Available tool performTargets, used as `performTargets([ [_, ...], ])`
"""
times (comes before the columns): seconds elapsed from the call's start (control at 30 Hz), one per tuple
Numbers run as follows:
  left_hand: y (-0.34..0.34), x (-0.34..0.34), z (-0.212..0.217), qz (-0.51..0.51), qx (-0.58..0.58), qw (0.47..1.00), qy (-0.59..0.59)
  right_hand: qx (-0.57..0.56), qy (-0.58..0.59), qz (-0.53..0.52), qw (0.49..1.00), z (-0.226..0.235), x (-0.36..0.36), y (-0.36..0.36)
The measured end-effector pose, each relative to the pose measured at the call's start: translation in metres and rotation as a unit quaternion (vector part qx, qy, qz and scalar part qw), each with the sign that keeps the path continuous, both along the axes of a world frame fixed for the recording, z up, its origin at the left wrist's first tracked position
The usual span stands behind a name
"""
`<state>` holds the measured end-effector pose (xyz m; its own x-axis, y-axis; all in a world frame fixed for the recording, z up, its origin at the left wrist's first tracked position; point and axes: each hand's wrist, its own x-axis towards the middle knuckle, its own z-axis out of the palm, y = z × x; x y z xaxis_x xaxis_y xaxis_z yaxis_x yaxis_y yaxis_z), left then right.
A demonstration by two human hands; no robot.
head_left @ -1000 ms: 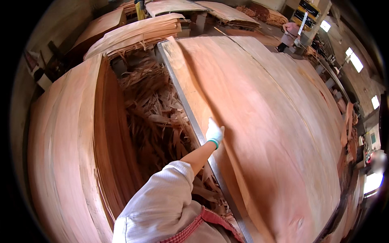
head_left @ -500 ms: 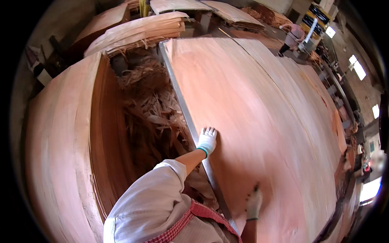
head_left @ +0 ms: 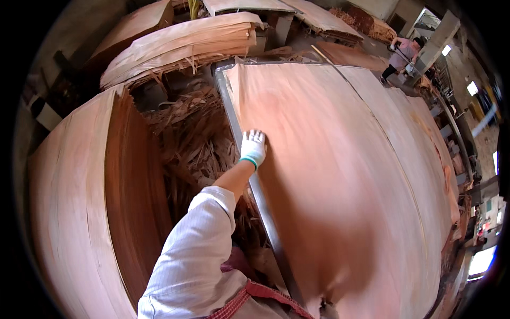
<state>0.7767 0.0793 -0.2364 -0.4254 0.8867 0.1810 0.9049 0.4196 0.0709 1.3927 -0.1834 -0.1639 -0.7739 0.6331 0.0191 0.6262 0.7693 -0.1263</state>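
1. The left arm is reaching up from the lower edge of the view, elbow bent, in a pale striped sleeve (head_left: 194,255) pushed up to bare the forearm.
2. The left hand (head_left: 253,148), in a white glove with a green cuff, is lying palm down with the fingers pointing away from the person.
3. Its grip is spread and flat: the fingers are lying side by side and slightly apart, pressing on the surface and pinching nothing.
4. The right hand is barely showing: only a dark sliver at the bottom edge near the sheet's near end, so I cannot tell how its grip is set.
5. The veneer sheet (head_left: 340,175), a large thin reddish-brown wood sheet, is lying flat on the worktop, directly under the left hand; the hand is resting on the sheet's left margin, just beside the grey metal edge (head_left: 249,175) of the worktop.
6. The sheet's long axis is running away from the person, from the bottom of the view toward the top, and most of the sheet is spreading out to the right of the hand.
7. Left of the metal edge, a pit of veneer scraps (head_left: 191,138) is lying below the hand, and a tall veneer stack (head_left: 79,212) is standing beyond it.
8. Far off at the top right, another person (head_left: 401,53) is working.
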Motion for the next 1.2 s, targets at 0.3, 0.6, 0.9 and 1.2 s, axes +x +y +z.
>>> performTargets([
  [0.3, 0.098, -0.245, 0.011, 0.012, -0.068, 0.997, 0.025, -0.157, -0.091, -0.229, 0.956, 0.021, -0.373, 0.270],
  [0.6, 0.127, -0.361, -0.002, -0.144, 0.098, 0.949, -0.263, -0.068, -0.044, -0.069, 0.994, -0.035, -0.749, 0.402],
  [0.9, 0.133, -0.362, -0.008, -0.168, 0.124, 0.933, -0.292, -0.030, -0.040, -0.036, 0.998, -0.052, -0.773, 0.412],
  [1.2, 0.103, -0.145, -0.004, -0.255, 0.152, 0.951, 0.086, -0.142, -0.083, -0.230, 0.959, -0.021, -0.535, 0.324],
])
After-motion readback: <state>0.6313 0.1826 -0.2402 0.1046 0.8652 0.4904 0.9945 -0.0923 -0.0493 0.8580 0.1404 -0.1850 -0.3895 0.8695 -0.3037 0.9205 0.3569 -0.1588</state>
